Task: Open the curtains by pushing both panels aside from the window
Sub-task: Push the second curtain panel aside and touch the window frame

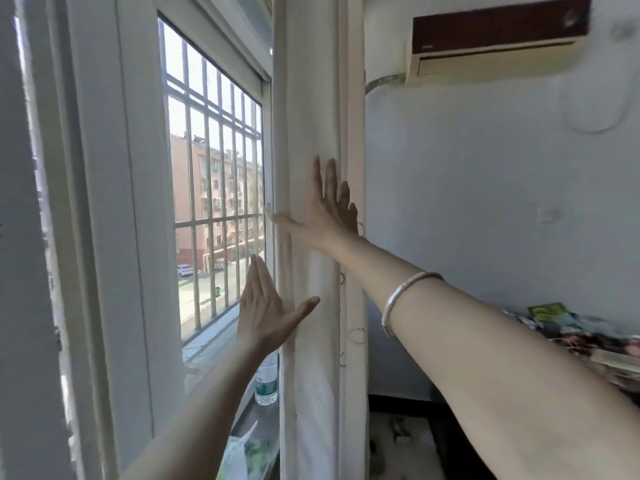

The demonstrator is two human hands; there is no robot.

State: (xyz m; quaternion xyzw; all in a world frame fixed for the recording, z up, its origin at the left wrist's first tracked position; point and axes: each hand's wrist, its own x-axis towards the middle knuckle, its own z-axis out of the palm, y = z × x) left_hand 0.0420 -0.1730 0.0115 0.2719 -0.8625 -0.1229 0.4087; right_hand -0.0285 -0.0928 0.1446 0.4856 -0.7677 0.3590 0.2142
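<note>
Both hands are flat and spread, grasping nothing. The right hand [327, 209] lies palm-first on the bunched white curtain [308, 133], its fingers [320, 178] pointing up along the folds and its thumb stretched left across the curtain's window-side edge. A silver bracelet [403, 299] circles the right forearm. Lower down, the left hand [265, 311] stands on edge just beside the same curtain edge, fingers up in front of the glass, its thumb tip touching the fabric. The curtain hangs gathered in a narrow column at the right side of the window [214, 188], between the frame and the wall. Metal bars [211, 140] show through the glass. A plastic bottle [266, 382] stands on the sill [258, 424], below the left hand. An air conditioner [498, 39] is mounted high on the wall.
</note>
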